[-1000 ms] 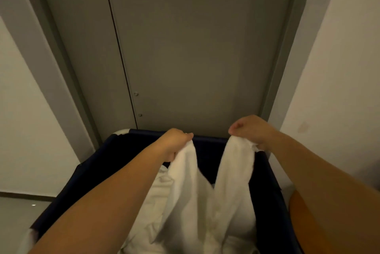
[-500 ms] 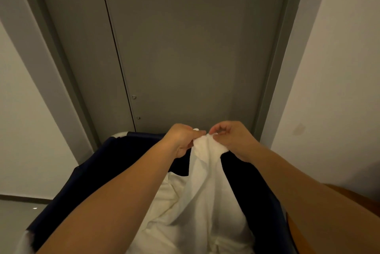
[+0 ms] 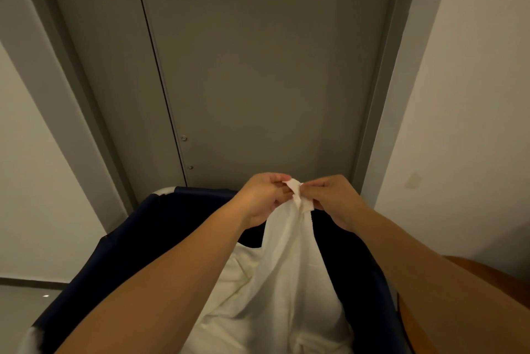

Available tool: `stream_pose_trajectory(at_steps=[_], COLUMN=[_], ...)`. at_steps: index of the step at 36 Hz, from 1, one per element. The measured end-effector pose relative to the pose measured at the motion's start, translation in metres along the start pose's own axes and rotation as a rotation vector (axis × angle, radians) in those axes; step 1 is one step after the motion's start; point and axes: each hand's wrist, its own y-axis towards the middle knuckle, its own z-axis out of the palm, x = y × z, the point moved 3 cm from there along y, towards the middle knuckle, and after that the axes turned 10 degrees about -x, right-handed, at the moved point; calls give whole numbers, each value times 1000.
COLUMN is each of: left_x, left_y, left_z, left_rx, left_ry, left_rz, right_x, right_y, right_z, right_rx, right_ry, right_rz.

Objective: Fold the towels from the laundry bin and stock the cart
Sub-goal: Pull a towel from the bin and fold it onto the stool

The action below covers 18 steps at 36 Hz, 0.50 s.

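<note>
Change: the hands, apart a second ago with one corner each, now meet, corners brought together.
Left hand [image 3: 265,200]: fingers curled, pinching the towel [image 3: 289,262] at its top.
Right hand [image 3: 335,200]: pinching the same bunched corners.
Towel: hangs from the pinch into the laundry bin [image 3: 160,227], onto other white linen.
Edges: the bin's far rim lies just below the hands; a grey door [image 3: 258,67] stands close behind.
Room: a white wall [image 3: 473,124] at right; floor [image 3: 17,313] shows at left.
</note>
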Motion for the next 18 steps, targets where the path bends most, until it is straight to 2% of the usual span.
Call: stream_pose_trajectory(at_steps=[2, 6, 9, 12, 18], left_x=[3, 7, 6, 7, 11], left_y=[0, 2, 4, 5, 3], left_z=[1, 2, 2, 1, 0], left_rx=[21, -85, -163, -177, -104], left_ry=[83, 335, 429, 417, 348], left_rz=[61, 206, 256, 281, 323], right_x=[0, -2, -4, -4, -4], right_y=[0, -3, -5, -4, 1], right_z=[-1, 5, 6, 6, 2], right_rx=[1, 46, 64, 56, -41], right_ry=[-2, 36, 47, -20, -170], right_rz=[6, 12, 25, 38, 53])
